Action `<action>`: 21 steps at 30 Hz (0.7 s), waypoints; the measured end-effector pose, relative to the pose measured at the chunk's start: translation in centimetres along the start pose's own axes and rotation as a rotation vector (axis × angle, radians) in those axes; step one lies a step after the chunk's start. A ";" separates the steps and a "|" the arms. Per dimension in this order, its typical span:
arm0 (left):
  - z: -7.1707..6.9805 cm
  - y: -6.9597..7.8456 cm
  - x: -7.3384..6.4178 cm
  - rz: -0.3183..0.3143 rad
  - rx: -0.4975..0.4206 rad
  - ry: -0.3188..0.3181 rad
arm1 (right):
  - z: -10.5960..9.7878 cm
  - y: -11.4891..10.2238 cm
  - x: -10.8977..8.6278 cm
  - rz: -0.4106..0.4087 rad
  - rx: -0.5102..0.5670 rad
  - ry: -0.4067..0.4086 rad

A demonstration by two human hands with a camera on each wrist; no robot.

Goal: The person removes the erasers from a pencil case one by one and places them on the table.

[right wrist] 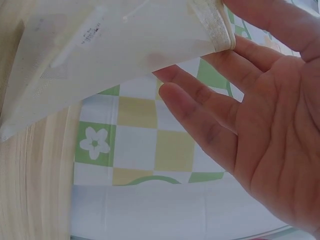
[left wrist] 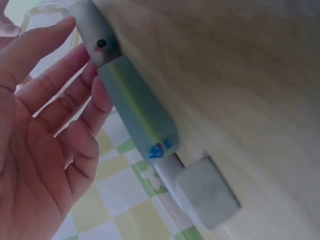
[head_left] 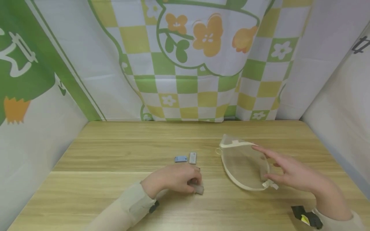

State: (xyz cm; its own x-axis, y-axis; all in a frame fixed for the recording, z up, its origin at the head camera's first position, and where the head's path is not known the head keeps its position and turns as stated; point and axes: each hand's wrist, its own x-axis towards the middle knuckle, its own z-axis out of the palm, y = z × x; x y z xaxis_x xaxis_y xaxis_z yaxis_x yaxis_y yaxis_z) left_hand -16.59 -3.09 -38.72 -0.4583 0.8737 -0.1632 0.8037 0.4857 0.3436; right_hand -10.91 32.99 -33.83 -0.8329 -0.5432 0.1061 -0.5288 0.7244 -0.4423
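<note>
My left hand (head_left: 174, 178) pinches a small grey eraser-like block (head_left: 198, 189) between thumb and fingers, low over the table. In the left wrist view the thumb tip lies along this block (left wrist: 95, 30), which bears a dark dot. Beyond it are a teal block (left wrist: 137, 107) with blue marks and a pale block (left wrist: 207, 192). My right hand (head_left: 297, 175), fingers fairly straight and spread, touches the rim of a see-through zip pouch (head_left: 242, 163) with cream edging. Its forefinger and thumb stand apart at the pouch's right side.
On the wooden table (head_left: 115, 154), a blue block (head_left: 180, 159) and a whitish block (head_left: 192, 158) lie side by side behind the left hand. A checked, flowered cloth (head_left: 188, 93) hangs along the back edge, with pale walls at both sides.
</note>
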 end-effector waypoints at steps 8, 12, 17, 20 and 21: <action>-0.5 0.3 0.8 0.034 -0.075 0.070 | -0.1 -0.1 0.0 0.005 -0.004 0.000; -0.9 0.7 1.3 0.060 -0.046 0.123 | 0.0 -0.1 0.1 0.008 0.015 -0.008; -1.2 1.2 2.1 0.085 0.030 0.185 | 0.0 -0.1 0.0 0.008 0.025 -0.011; -1.4 1.7 2.7 0.113 0.041 0.215 | 0.0 -0.1 -0.1 0.003 0.010 -0.004; -1.5 1.8 2.9 0.129 0.037 0.225 | 0.0 -0.1 -0.1 0.001 0.008 0.000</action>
State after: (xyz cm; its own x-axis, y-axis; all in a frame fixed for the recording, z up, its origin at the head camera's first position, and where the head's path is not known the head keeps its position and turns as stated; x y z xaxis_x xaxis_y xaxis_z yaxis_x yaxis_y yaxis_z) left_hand -17.05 0.32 -37.20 -0.4207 0.9026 0.0910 0.8724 0.3749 0.3138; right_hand -10.79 32.95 -33.83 -0.8333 -0.5428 0.1054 -0.5268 0.7215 -0.4493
